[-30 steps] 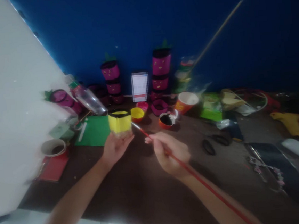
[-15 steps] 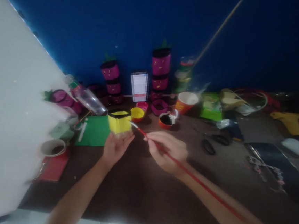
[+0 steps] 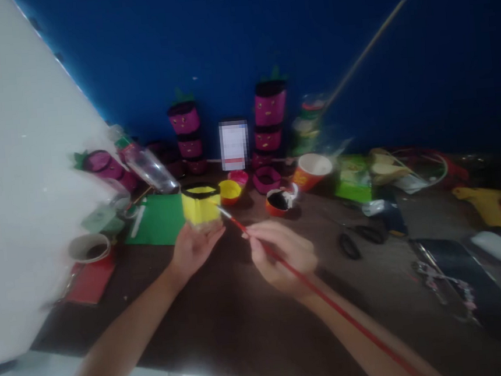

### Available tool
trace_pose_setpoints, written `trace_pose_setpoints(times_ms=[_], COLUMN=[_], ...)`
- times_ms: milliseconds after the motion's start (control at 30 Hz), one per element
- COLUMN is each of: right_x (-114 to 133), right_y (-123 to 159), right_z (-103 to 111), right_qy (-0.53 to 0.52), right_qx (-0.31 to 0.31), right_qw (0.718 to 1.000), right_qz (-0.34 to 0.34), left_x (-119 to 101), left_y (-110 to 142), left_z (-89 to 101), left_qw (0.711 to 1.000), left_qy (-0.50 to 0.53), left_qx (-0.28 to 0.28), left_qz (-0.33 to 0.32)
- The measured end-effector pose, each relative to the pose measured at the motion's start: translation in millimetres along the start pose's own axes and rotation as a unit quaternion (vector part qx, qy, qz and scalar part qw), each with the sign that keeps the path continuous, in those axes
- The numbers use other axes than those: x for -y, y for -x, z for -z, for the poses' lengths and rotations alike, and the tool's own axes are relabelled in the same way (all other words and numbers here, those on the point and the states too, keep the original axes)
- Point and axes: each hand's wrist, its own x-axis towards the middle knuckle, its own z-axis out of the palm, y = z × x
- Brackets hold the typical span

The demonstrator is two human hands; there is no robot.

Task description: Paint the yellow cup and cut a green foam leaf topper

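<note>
My left hand (image 3: 198, 248) is closed around the lower part of a small yellow-painted cup (image 3: 200, 207) with a black rim; its bottom band looks pale. In my right hand (image 3: 282, 252) is a long red-handled paintbrush (image 3: 305, 280), pinched between thumb and fingers. The brush tip meets or nearly meets the right side of the yellow cup; I cannot tell which. Just behind stand a small pot of yellow paint (image 3: 230, 192) and one of pink paint (image 3: 238, 179). A pot with dark paint (image 3: 277, 201) stands to the right.
Purple stacked cups with faces (image 3: 270, 104) stand against the blue wall around a phone (image 3: 234, 145). Left are a plastic bottle (image 3: 151, 164), green sheet (image 3: 155, 222) and paper cup (image 3: 88, 249). Right are an orange cup (image 3: 312, 174), scissors (image 3: 350, 246), yellow glue gun (image 3: 486, 205) and a dark flat object (image 3: 469, 280).
Little differs. My right hand and the brush have shifted very slightly; the yellow cup stays in place in my left hand.
</note>
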Motion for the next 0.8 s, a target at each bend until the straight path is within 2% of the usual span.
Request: trace_pose_setpoints(times_ms=[333, 467, 567, 633, 733, 800], right_x=[-1.1, -1.7, -8.1, -17.6, -37.8, -50.9], right_y=[0.2, 1.9, 3.1, 1.8, -4.2, -9.2], right_z=[-1.5, -1.3, -1.9, -3.3, -7.3, -11.0], right_qy=[-0.024, -0.028, -0.016, -0.007, -0.016, -0.044], right_qx=[0.014, 0.028, -0.009, -0.037, -0.060, -0.057], right_qw=[1.000, 0.999, 1.000, 0.998, 0.980, 0.967], right_qz=[0.007, 0.002, -0.006, -0.052, -0.188, -0.244], left_x=[1.1, -1.3, -6.1, -9.1, -10.8, -10.1], left_y=[-0.8, 0.3, 0.2, -0.2, -1.1, -1.9], left_z=[4.0, -2.7, -10.3, -13.7, -13.8, -11.4], left_qw=[0.999, 1.000, 0.995, 0.993, 0.992, 0.993], left_qy=[-0.008, 0.015, 0.051, 0.073, 0.090, 0.086], left_qx=[0.043, -0.009, -0.079, -0.095, -0.087, -0.083], left_qz=[-0.006, 0.003, -0.012, -0.021, -0.019, -0.013])
